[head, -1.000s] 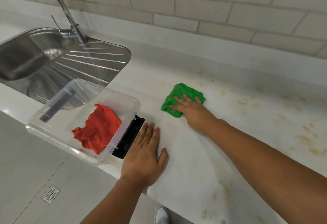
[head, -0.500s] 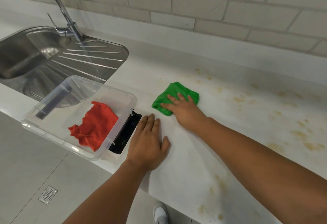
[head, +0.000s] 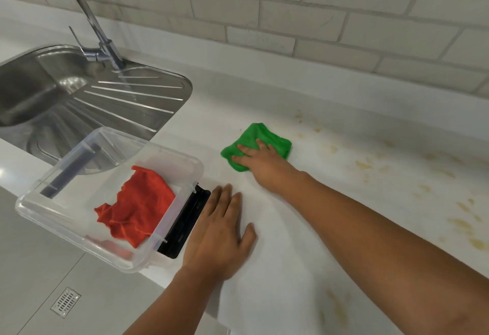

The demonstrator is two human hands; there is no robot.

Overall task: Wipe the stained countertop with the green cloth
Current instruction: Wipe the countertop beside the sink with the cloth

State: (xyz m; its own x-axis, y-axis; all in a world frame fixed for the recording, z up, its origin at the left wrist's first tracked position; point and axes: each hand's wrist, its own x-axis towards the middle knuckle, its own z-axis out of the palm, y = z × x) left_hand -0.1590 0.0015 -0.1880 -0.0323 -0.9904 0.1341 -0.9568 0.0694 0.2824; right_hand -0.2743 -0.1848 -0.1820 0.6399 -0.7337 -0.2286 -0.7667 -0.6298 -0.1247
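The right hand [head: 264,169], fingers [head: 260,145] spread flat on the green cloth [head: 254,132], has slid it slightly nearer the clear plastic box [head: 137,263]. The yellowish stains [head: 365,165] farther from the box likely remain to wipe. The left hand [head: 219,231] rests flat, fingers together, beside the box on the white worktop [head: 277,281]. Beyond the box: steel sink [head: 132,96], tap [head: 87,11], tiled wall [head: 317,17].

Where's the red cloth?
Head view, left side: the red cloth lies inside the clear plastic box, just left of the left hand, in front of the sink.

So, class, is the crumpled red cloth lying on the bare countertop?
No, the crumpled red cloth lies inside the clear plastic box.
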